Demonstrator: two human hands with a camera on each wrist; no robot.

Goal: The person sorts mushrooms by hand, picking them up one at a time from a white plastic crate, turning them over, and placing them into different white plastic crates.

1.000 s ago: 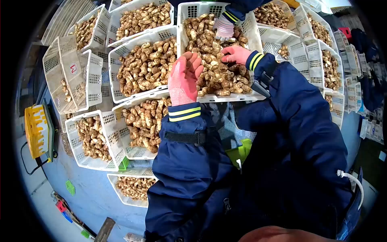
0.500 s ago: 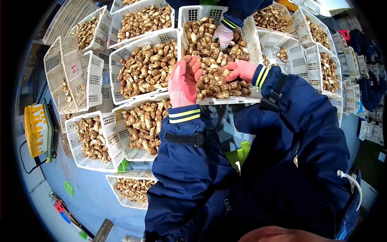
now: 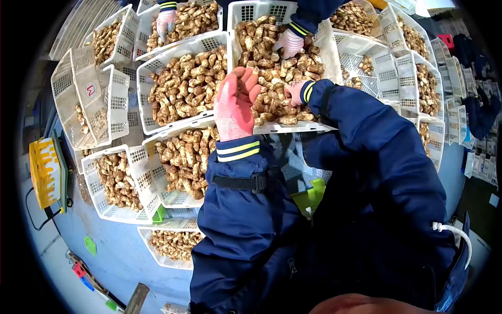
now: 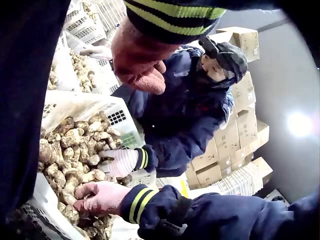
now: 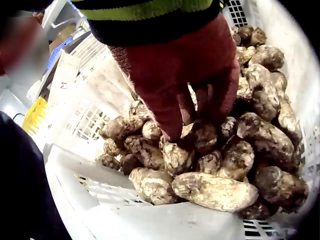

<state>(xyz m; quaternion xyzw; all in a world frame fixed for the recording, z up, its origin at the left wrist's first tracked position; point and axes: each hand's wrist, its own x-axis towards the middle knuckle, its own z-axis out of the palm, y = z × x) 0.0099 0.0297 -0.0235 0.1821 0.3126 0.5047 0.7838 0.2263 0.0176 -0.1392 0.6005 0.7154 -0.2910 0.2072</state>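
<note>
Brown-and-white mushroom-like pieces [image 3: 272, 83] fill a white perforated crate [image 3: 327, 57]. The left hand [image 3: 237, 99], in a pink glove, is palm up above the crate's left edge, fingers loosely curled, with nothing visible in it; in the left wrist view the same hand [image 4: 140, 57] hangs above the crates. The right hand [image 3: 296, 93] reaches into the near part of the pile. In the right wrist view the right hand [image 5: 185, 70] points down, thumb and fingers apart, tips touching pieces [image 5: 177, 157]; the far fingertips are partly hidden.
Another person's striped-gloved hand [image 3: 290, 43] touches the same pile, and their other hand [image 3: 166, 22] is at a back-left crate. Filled crates [image 3: 183, 123] stand close on both sides. A yellow crate [image 3: 46, 170] is far left; cardboard boxes [image 4: 227, 135] are stacked behind.
My right hand has moved slightly left within the pile. The left hand stays nearly still. The other person's second hand has come into view over the back-left crate.
</note>
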